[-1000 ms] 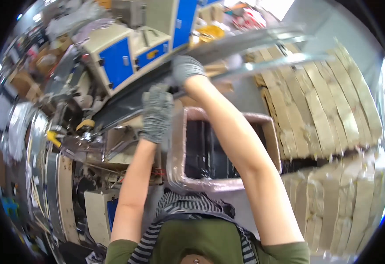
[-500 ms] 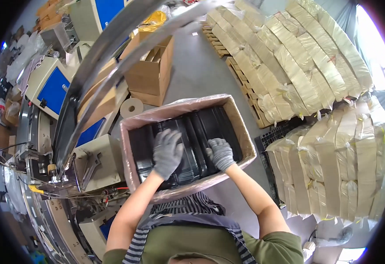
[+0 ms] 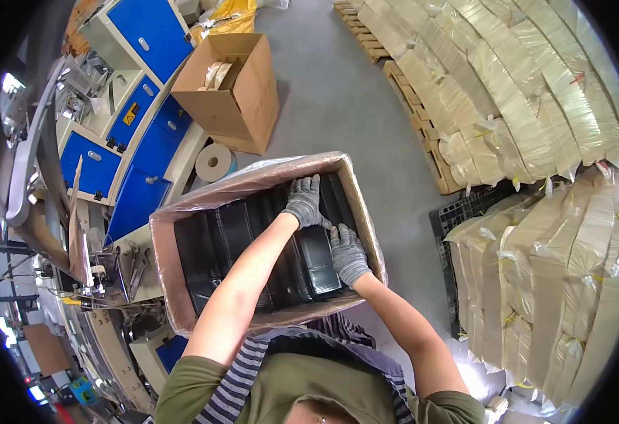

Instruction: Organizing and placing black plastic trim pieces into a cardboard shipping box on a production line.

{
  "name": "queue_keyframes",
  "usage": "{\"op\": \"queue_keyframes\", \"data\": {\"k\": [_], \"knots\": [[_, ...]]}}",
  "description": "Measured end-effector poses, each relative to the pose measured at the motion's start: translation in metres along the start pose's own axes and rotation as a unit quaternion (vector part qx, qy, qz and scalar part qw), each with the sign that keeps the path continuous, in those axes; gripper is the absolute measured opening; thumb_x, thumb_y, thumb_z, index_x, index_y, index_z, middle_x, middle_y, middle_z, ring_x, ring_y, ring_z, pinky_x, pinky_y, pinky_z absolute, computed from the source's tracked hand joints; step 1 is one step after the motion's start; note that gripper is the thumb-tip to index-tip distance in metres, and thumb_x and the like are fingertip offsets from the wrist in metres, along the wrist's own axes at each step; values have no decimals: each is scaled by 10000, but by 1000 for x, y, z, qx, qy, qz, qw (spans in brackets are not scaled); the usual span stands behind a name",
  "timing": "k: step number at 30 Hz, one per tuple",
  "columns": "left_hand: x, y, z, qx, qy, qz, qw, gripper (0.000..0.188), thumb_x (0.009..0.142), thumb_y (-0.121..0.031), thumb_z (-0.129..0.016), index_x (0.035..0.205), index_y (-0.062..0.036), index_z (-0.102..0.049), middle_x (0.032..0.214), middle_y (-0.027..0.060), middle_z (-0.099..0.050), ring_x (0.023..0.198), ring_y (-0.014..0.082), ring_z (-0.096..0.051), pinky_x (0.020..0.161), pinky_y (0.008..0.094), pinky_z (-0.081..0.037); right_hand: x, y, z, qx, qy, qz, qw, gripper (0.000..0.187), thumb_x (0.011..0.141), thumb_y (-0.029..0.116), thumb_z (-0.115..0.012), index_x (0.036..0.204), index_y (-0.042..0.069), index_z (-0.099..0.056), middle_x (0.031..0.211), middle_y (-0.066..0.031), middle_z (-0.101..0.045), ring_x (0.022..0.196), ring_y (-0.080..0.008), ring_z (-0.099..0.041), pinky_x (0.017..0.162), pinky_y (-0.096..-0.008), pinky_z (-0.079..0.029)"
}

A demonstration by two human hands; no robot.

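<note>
A cardboard box (image 3: 162, 265) lined with clear plastic stands in front of me. Inside lie several flat stacks of shiny black plastic (image 3: 235, 230), packed side by side. My left hand (image 3: 304, 201), in a grey knit glove, reaches across to the far side of the box and rests on the black plastic, fingers stretched out and thumb to the right. My right hand (image 3: 350, 256), gloved likewise, lies along the right-hand stack near the box wall, its fingers extended forward. The thumb of the left hand comes close to the right fingertips. What lies beneath both palms is hidden.
Beyond it stands an open carton (image 3: 253, 106) holding white rolls, with a large paper roll (image 3: 214, 162) beside it. A machine with blue doors (image 3: 140, 194) runs along the left. Wrapped bundles on pallets (image 3: 535, 268) fill the right; grey floor (image 3: 323, 92) lies between.
My left hand has moved right and farther away across the black stacks. The right hand stays near the right wall. The box now appears more to the left, and the view has turned.
</note>
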State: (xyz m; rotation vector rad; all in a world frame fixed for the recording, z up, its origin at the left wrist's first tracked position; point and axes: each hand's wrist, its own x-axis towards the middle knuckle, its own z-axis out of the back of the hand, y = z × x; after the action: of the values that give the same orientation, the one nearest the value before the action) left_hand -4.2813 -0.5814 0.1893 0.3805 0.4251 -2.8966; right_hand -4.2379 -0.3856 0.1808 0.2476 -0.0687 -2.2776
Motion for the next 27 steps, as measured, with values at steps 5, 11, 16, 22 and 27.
{"op": "queue_keyframes", "data": {"k": [5, 11, 16, 22, 27], "knots": [[4, 8, -1, -23, -16, -40, 999, 1330, 429, -622, -786, 1409, 29, -166, 1420, 233, -240, 1334, 377, -213, 1111, 473, -154, -1, 8, 8, -18, 2, -1, 1000, 515, 834, 102, -443, 1313, -77, -374, 1340, -242, -385, 1187, -357, -422, 954, -436, -395], [-5, -22, 16, 67, 20, -90, 994, 1181, 545, -563, -743, 1405, 25, -186, 1402, 339, -189, 1309, 465, -206, 1094, 526, -141, -1, 12, 9, -34, 18, -10, 999, 519, 830, 117, -456, 1303, -85, -385, 1325, -244, -400, 1169, -363, -434, 937, -437, -408], [-1, -20, 14, 89, 73, -49, 992, 1169, 561, -603, -733, 1431, -46, -186, 1428, 326, -143, 1336, 473, -136, 1091, 549, -94, -3, 15, 16, -34, 14, 0, 999, 534, 816, 140, -483, 1286, -99, -401, 1298, -249, -421, 1142, -366, -452, 925, -433, -417], [-2, -23, 6, 23, 29, -38, 999, 1072, 566, -586, -731, 1398, -90, -272, 1418, 318, -163, 1354, 449, -87, 1103, 536, -34, 0, 15, 21, -41, 38, -20, 998, 550, 796, 142, -515, 1268, -120, -411, 1288, -253, -426, 1126, -354, -459, 890, -413, -434], [-10, -19, 1, 10, -49, -83, 995, 915, 559, -544, -731, 1308, -109, -436, 1395, 302, -203, 1331, 432, -138, 1103, 521, -74, -4, 16, 22, -71, 28, -7, 997, 557, 795, 146, -514, 1280, -109, -408, 1293, -250, -425, 1135, -351, -453, 879, -426, -436]]}}
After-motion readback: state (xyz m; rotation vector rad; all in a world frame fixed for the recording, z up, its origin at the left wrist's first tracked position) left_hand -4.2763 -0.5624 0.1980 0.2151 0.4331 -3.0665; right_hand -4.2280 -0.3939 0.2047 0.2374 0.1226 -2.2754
